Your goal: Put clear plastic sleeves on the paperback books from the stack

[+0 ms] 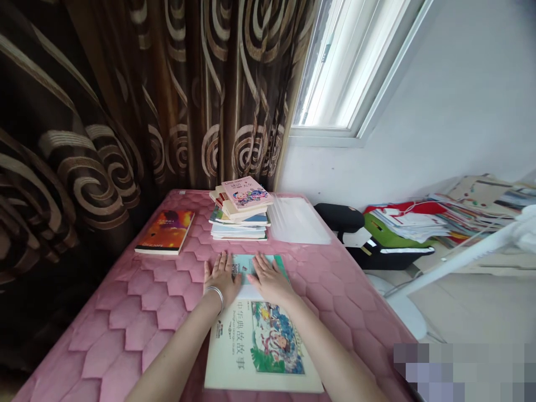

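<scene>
My left hand (220, 276) and my right hand (269, 278) both lie flat, fingers stretched out, on a green-covered book (247, 265) in the middle of the pink quilted surface (142, 301). A silver bangle sits on my left wrist. A large cream picture book (259, 346) with a colourful drawing lies between my forearms, just in front of the green book. Beyond my fingertips stands a stack of books (240, 209), topped by a pink one.
An orange-red book (166, 231) lies at the left. A clear plastic folder (297, 220) lies right of the stack. A brown patterned curtain (125, 95) hangs behind, with a window (339, 67) beside it. Papers and a black-and-green object (377, 234) are piled off the right edge.
</scene>
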`<state>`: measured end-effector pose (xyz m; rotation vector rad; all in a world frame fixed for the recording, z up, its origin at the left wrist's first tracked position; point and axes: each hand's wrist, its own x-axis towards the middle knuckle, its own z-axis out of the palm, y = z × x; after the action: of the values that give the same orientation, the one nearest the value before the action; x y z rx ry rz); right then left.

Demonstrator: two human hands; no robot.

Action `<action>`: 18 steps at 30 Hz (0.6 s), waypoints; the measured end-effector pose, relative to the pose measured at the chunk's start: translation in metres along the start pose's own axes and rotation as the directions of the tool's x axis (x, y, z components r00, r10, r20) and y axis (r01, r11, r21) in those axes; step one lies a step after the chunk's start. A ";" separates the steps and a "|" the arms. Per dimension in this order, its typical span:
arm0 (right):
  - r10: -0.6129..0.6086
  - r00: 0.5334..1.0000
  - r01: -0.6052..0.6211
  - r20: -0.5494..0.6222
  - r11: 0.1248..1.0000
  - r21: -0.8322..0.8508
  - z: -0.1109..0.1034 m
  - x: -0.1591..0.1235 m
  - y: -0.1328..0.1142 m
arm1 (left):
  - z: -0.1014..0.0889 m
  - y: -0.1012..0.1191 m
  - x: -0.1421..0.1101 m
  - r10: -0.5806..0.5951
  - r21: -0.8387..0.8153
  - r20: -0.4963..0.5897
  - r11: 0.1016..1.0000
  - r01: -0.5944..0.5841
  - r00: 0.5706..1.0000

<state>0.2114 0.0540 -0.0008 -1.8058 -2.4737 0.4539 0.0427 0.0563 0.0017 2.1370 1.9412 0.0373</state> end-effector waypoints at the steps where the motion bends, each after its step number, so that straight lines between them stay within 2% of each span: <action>1: 0.063 0.998 -0.063 -0.012 0.998 -0.013 0.001 -0.002 0.005 | 0.000 -0.001 0.000 -0.003 -0.004 0.003 1.000 0.003 1.000; 3: 0.173 0.984 -0.174 -0.028 0.984 -0.039 0.001 -0.007 0.015 | -0.002 -0.002 0.001 -0.008 -0.011 0.006 1.000 0.009 1.000; 5: 0.225 0.974 -0.226 -0.033 0.972 -0.056 0.001 -0.012 0.023 | -0.004 -0.002 0.000 -0.009 -0.012 0.005 1.000 0.009 1.000; 8: 0.232 0.972 -0.234 -0.041 0.970 -0.067 0.002 -0.015 0.026 | -0.004 0.002 -0.012 -0.004 0.031 -0.009 1.000 0.004 1.000; 12: 0.241 0.970 -0.243 -0.035 0.966 -0.084 0.002 -0.014 0.022 | 0.009 0.015 -0.050 0.080 0.126 -0.009 0.989 -0.079 0.997; 15: 0.243 0.970 -0.244 -0.025 0.964 -0.103 -0.001 -0.012 0.019 | 0.020 0.022 -0.073 0.089 0.092 -0.035 0.992 -0.085 0.995; 18: 0.241 0.970 -0.243 -0.037 0.962 -0.124 -0.010 -0.010 0.010 | 0.024 0.023 -0.078 0.109 0.061 -0.084 0.993 -0.104 0.990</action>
<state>0.2260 0.0490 0.0072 -2.1637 -2.3256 0.2885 0.0606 -0.0264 -0.0053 2.3108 1.8938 0.0988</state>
